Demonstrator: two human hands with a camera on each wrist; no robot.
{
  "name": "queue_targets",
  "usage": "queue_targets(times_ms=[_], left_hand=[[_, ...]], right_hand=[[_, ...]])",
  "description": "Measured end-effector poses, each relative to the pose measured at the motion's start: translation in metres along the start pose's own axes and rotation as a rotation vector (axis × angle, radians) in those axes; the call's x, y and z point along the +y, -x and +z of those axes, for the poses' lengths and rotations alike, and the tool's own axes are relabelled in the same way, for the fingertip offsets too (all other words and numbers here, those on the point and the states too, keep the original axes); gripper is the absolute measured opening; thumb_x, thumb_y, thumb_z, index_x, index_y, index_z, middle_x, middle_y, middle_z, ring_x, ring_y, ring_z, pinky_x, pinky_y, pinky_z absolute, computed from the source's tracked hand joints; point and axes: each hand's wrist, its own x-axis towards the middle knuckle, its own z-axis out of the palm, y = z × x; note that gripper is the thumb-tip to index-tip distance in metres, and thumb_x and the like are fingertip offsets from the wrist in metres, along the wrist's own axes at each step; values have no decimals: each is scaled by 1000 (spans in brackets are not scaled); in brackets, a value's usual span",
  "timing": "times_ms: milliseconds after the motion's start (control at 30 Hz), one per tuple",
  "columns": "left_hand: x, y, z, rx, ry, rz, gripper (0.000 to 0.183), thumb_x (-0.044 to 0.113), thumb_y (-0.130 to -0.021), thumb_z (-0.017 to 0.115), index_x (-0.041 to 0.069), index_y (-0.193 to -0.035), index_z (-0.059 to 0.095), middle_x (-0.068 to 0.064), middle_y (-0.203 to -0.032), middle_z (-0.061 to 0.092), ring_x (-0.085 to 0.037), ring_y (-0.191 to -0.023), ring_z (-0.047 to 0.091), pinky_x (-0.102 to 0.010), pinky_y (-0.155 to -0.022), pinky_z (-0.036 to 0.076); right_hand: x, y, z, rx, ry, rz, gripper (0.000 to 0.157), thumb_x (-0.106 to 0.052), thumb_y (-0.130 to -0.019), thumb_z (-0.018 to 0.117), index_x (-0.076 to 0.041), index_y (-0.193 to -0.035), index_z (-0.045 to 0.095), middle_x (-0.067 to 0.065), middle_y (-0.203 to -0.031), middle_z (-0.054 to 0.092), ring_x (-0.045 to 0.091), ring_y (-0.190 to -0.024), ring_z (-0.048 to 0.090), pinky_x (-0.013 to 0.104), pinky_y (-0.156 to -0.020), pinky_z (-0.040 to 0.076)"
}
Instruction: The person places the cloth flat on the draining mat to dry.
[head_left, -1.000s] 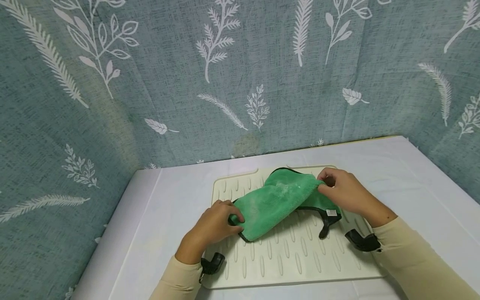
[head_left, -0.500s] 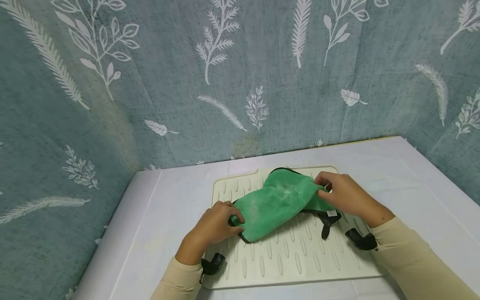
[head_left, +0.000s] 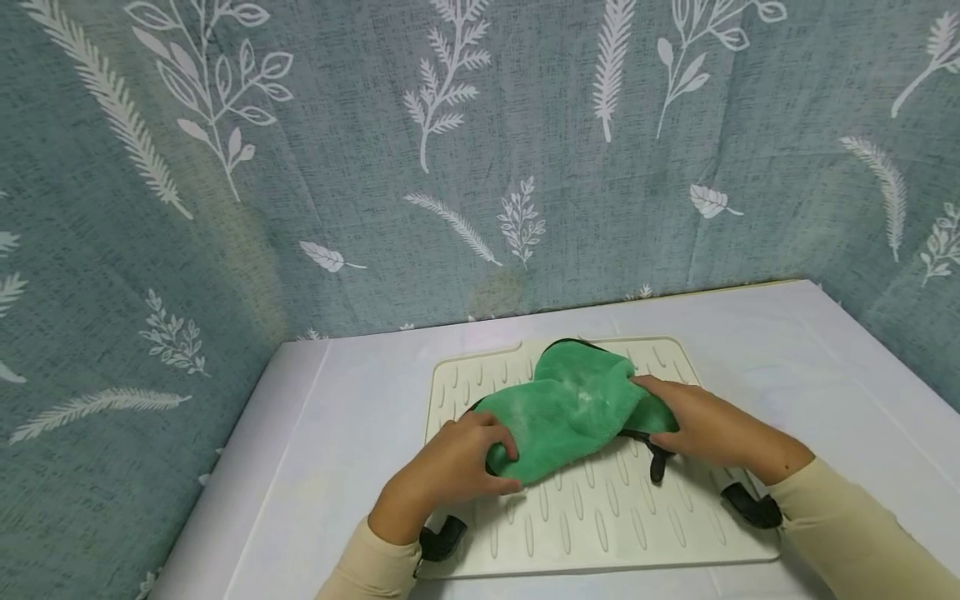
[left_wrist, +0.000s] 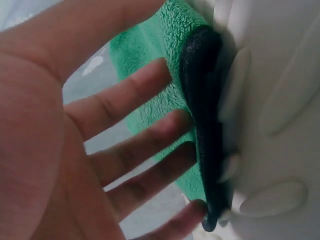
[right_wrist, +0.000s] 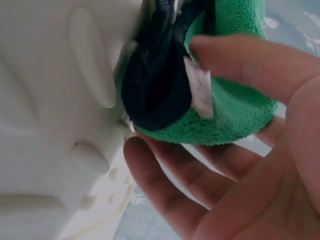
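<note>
A green plush cloth [head_left: 570,408] with dark edging lies folded and rumpled on a cream ribbed mat [head_left: 600,517]. My left hand [head_left: 461,458] is at its left end, fingers spread; in the left wrist view the fingertips meet or nearly meet the cloth's dark edge [left_wrist: 200,115]. My right hand [head_left: 708,421] spans the cloth's right end, thumb apart from the fingers. The right wrist view shows the cloth's folded dark border [right_wrist: 155,95] and a white tag [right_wrist: 200,90] beside the thumb, with the other fingers reaching under and past the cloth. Its underside is mostly hidden.
The mat rests on a white-covered table [head_left: 360,417]. Behind stands a grey-blue leaf-patterned curtain [head_left: 375,167], which also closes off the sides. A dark strip [head_left: 658,467] sticks out from the cloth's right end. Black devices [head_left: 442,537] sit at both wrists.
My right hand has let go of the lifted cloth edge and moved lower around the right end. That edge has dropped into a bunched fold. My left hand has shifted slightly right, fingers loosened.
</note>
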Motion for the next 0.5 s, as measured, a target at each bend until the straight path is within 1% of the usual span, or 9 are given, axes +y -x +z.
queue_targets(times_ms=[133, 233, 300, 367, 500], left_hand=[[5, 2, 1, -56, -22, -32, 36, 51, -65, 78, 32, -91, 61, 8, -105, 54, -16, -105, 52, -47, -89, 42], [6, 3, 1, -67, -40, -45, 36, 47, -65, 79, 31, -92, 60, 7, -109, 53, -17, -110, 50, -49, -91, 41], [6, 3, 1, -60, -47, -45, 33, 43, -67, 80, 30, -90, 61, 6, -109, 54, -17, -111, 49, -49, -91, 40], [6, 3, 2, -50, -55, -38, 28, 39, -69, 79, 30, -88, 61, 6, -107, 54, -17, -108, 50, -47, -89, 41], [5, 1, 4, -21, -74, -15, 16, 34, -75, 75, 30, -85, 63, 8, -100, 55, -13, -98, 51, -38, -79, 43]], right_hand=[[2, 1, 3, 10, -3, -25, 70, -8, -80, 68, -4, -141, 32, 20, -138, 43, 38, -126, 42, 51, -96, 41], [3, 2, 2, 11, -7, -47, 68, -5, -82, 66, -3, -141, 32, 20, -138, 43, 38, -127, 42, 51, -97, 41], [4, 3, 0, 10, -4, -55, 66, -4, -83, 65, -3, -140, 32, 20, -138, 43, 38, -127, 41, 51, -97, 41], [5, 3, -2, 11, 0, -58, 65, -3, -83, 64, -3, -140, 33, 19, -138, 44, 38, -127, 42, 51, -97, 41], [7, 3, -4, 20, 8, -60, 63, -3, -83, 64, -4, -140, 34, 19, -137, 45, 38, -126, 42, 51, -97, 41]])
